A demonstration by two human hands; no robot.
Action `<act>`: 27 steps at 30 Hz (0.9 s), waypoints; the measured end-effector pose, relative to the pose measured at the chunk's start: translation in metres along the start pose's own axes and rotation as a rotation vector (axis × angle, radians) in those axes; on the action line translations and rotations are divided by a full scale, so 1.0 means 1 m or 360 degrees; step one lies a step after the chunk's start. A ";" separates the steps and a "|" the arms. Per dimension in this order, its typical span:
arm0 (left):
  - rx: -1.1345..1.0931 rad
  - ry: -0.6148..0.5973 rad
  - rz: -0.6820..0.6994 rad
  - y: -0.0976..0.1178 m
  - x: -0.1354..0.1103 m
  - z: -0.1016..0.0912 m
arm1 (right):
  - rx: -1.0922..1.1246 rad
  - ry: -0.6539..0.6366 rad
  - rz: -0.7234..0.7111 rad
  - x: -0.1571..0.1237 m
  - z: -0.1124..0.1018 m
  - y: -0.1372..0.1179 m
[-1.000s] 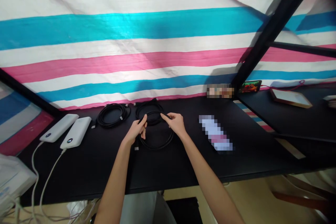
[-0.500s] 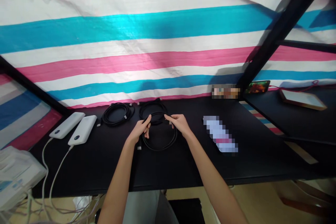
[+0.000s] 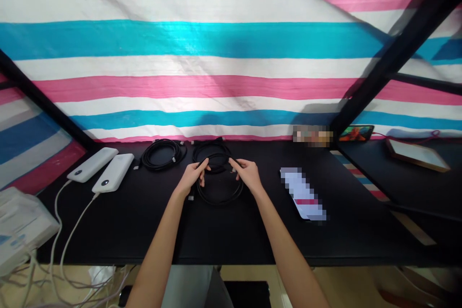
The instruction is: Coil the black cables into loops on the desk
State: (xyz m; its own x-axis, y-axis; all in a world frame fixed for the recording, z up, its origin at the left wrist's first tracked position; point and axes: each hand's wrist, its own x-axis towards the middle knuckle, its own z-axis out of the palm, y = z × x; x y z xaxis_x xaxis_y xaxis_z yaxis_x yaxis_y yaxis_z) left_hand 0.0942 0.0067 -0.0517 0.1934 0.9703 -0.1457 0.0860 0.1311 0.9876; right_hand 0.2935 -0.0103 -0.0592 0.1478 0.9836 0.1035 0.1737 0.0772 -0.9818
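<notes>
Two half-closed hands [image 3: 190, 179] [image 3: 249, 175], seemingly on a black cable [image 3: 219, 203]

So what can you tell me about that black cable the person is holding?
The black cable is a thin, smooth cord that looks rubbery, bent into a rough round loop. The left hand and right hand pinch its upper part between their fingers, while its lower curve appears to rest on the black table. Its top overlaps a second black coil. A small plug shows below the left hand, possibly this cable's end.
</notes>
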 end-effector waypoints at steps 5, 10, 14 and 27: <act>-0.0121 -0.0164 0.0044 0.003 -0.003 -0.002 | 0.0383 -0.0270 0.0195 0.004 -0.002 0.001; -0.0308 -0.0276 -0.0014 0.011 -0.007 0.002 | 0.0371 -0.0312 0.0167 0.002 -0.003 -0.001; -0.0350 -0.0240 -0.0027 0.012 -0.006 0.005 | 0.0317 -0.0324 0.0129 -0.003 0.000 -0.006; -0.0283 -0.0329 -0.0065 0.002 -0.001 0.011 | 0.0383 0.0011 -0.0038 -0.002 0.005 -0.011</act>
State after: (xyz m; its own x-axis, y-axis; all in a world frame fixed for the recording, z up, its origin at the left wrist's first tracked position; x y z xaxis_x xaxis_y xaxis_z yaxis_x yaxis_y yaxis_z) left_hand 0.1046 0.0037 -0.0499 0.3901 0.9037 -0.1765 -0.0713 0.2208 0.9727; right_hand 0.2868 -0.0121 -0.0491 0.1535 0.9799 0.1272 -0.0598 0.1377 -0.9887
